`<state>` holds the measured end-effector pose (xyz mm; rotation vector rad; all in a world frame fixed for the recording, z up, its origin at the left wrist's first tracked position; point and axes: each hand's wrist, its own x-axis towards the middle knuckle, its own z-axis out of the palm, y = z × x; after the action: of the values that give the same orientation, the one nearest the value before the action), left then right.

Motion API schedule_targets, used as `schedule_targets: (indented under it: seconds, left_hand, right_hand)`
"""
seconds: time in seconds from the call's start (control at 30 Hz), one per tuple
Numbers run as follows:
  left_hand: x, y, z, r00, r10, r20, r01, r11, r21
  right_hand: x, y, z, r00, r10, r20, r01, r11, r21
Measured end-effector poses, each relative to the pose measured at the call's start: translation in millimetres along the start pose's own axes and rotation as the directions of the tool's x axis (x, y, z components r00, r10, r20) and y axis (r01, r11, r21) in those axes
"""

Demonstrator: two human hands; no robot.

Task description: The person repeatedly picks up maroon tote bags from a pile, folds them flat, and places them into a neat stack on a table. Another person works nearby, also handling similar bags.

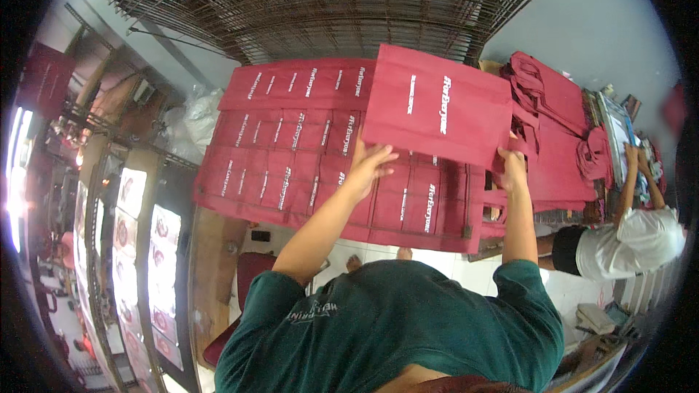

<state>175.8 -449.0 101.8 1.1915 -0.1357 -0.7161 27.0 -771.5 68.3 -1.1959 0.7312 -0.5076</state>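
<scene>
A flat red fabric panel [426,127] with white print is held raised over rows of similar red pieces [273,153], overlapping some of them. Its lower right corner is pinched between the thumb and curled fingers of the right hand [514,171]. Its lower left corner is met by the left hand [364,173], fingers loosely spread; whether it is gripped there cannot be told. Red handled bags [557,113] are heaped to the right, near a co-worker in a white top [630,244].
</scene>
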Motion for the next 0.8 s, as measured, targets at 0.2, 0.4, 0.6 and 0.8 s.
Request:
schedule_targets:
  seconds: [0.2, 0.4, 0.6, 0.8]
  left_hand:
    - [-69.3, -60.1, -72.4, 0.934, -0.140, -0.330, 0.151, 0.989, 0.008]
    - [-224.3, -180.2, -189.3, 0.619, -0.157, -0.770, 0.302, 0.952, 0.049]
    - [-414.8, -322.0, -269.8, 0.422, -0.430, -0.798, 0.516, 0.838, -0.179]
    - [-445.4, -336.2, -234.4, 0.318, -0.221, -0.922, 0.895, 0.390, 0.215]
  right_hand:
    - [173.4, 60.9, 15.0, 0.981, -0.196, 0.005, 0.194, 0.968, -0.161]
    - [288.2, 124.2, -0.7, 0.929, -0.347, -0.132, 0.156, 0.688, -0.708]
    - [280.9, 113.0, 1.7, 0.939, -0.248, -0.239, -0.019, 0.656, -0.755]
    - [299.7, 133.7, -0.8, 0.901, -0.278, -0.333, -0.079, 0.651, -0.755]
